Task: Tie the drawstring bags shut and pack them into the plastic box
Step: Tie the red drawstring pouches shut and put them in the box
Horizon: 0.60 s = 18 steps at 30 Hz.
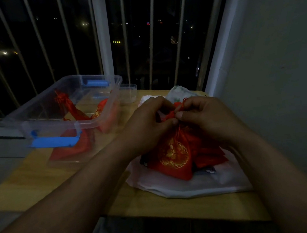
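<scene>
A red drawstring bag (175, 155) with gold embroidery stands upright at the right of the wooden table (29, 179). My left hand (147, 123) and my right hand (206, 116) meet at its gathered neck, each pinching the red drawstring (170, 115) between thumb and fingers. More red bags (209, 156) lie behind it on a white cloth (178, 188). The clear plastic box (52, 103) with blue handles stands at the left, holding several red bags (73, 110).
The clear lid (129, 94) lies behind the box. A white patterned cloth (179, 93) sits beyond my hands. Window bars (70, 33) run along the back and a wall (278, 59) is close on the right. The table's front edge is near my forearms.
</scene>
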Each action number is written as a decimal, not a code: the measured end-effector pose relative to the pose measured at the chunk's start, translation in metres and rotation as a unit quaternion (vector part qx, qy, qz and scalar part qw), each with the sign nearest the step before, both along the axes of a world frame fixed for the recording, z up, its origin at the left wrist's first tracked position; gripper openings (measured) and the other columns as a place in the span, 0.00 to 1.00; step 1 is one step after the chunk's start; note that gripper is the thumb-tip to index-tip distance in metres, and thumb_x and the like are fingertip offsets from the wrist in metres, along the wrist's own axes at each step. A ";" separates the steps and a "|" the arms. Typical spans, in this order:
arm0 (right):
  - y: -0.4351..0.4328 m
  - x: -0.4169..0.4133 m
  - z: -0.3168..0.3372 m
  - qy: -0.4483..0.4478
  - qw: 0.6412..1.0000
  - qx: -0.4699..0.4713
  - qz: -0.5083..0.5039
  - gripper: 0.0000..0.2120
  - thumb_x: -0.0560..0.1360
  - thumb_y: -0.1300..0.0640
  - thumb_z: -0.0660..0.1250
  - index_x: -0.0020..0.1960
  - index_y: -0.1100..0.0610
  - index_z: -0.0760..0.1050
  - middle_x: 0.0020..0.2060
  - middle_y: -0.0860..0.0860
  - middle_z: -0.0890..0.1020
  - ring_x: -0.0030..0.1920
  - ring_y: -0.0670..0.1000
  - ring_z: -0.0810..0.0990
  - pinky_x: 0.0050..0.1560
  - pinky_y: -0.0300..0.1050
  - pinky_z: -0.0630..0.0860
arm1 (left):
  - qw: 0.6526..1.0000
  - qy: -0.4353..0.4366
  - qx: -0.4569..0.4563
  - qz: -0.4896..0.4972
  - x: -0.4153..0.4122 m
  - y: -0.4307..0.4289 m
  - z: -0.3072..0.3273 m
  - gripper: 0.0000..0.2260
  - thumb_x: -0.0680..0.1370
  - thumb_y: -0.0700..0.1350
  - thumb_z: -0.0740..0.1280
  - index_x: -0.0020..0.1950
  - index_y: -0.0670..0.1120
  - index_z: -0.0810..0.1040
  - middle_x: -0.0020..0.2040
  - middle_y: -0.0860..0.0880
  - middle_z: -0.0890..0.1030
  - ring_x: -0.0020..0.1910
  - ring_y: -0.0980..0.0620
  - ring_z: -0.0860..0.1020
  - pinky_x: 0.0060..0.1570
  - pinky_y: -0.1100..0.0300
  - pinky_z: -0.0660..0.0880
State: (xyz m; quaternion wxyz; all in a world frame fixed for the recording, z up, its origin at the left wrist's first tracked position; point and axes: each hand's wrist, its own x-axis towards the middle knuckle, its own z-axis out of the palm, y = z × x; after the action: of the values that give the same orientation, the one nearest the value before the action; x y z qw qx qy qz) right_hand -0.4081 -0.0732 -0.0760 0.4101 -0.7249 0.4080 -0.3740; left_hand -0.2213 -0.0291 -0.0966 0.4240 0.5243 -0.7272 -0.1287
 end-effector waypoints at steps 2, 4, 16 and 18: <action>0.000 0.000 0.000 0.007 1.000 -0.010 0.005 0.04 0.78 0.60 0.73 0.47 0.52 0.85 0.42 0.47 0.88 0.45 0.45 0.86 0.47 0.42 0.79 | 1.000 -0.017 0.002 -0.001 0.000 -0.001 0.000 0.09 0.79 0.48 0.73 0.58 0.50 0.82 0.50 0.56 0.79 0.49 0.61 0.76 0.44 0.76 0.68; -0.001 0.000 -0.002 0.029 0.999 -0.036 -0.002 0.05 0.78 0.59 0.73 0.48 0.50 0.85 0.43 0.47 0.88 0.48 0.47 0.86 0.51 0.47 0.81 | 1.000 -0.022 0.012 0.003 -0.001 -0.002 -0.002 0.06 0.80 0.47 0.72 0.56 0.49 0.82 0.48 0.56 0.79 0.50 0.62 0.75 0.42 0.77 0.67; 0.003 0.011 -0.010 0.108 0.975 -0.189 -0.048 0.06 0.79 0.58 0.71 0.47 0.47 0.82 0.40 0.37 0.82 0.46 0.33 0.79 0.43 0.23 0.69 | 0.999 -0.011 -0.009 0.030 -0.007 -0.009 -0.012 0.06 0.80 0.44 0.69 0.46 0.44 0.76 0.39 0.51 0.78 0.39 0.54 0.76 0.36 0.65 0.70; 0.004 0.013 -0.011 0.111 0.973 -0.193 -0.052 0.05 0.79 0.57 0.71 0.48 0.48 0.83 0.41 0.39 0.82 0.47 0.34 0.79 0.43 0.24 0.69 | 0.999 -0.004 -0.015 0.031 -0.009 -0.009 -0.013 0.03 0.81 0.45 0.68 0.50 0.46 0.77 0.39 0.52 0.78 0.39 0.56 0.76 0.35 0.66 0.70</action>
State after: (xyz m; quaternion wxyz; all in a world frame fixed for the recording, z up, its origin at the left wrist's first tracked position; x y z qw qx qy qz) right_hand -0.3949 -0.0687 -0.0875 0.1944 -0.8053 0.4081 -0.3837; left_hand -0.2300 -0.0378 -0.1094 0.4329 0.5407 -0.7140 -0.1022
